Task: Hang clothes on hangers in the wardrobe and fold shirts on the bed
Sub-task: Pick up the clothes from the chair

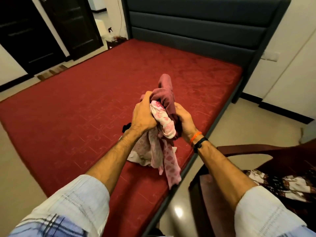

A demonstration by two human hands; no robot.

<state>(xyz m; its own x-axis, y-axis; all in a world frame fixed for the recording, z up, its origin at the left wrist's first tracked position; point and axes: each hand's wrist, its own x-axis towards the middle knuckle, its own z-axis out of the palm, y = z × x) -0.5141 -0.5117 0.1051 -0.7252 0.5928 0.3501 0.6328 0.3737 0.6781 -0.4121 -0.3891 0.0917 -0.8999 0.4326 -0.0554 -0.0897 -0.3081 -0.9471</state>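
Both my hands hold one bundle of clothes (163,120) above the near right part of the red bed (82,106). My left hand (144,115) grips it from the left, my right hand (185,123) from the right. The bundle has a maroon garment (166,93) sticking up on top, a white piece with pink flowers in the middle, and pale pink patterned cloth (171,166) hanging down onto the mattress. A small black item (126,127) lies on the bed behind my left wrist, mostly hidden.
A dark padded headboard (201,23) stands at the far end of the bed. Dark wardrobe doors (34,31) are at the far left. A brown chair (266,161) with a dark floral cloth (283,183) stands close on my right, on the shiny floor.
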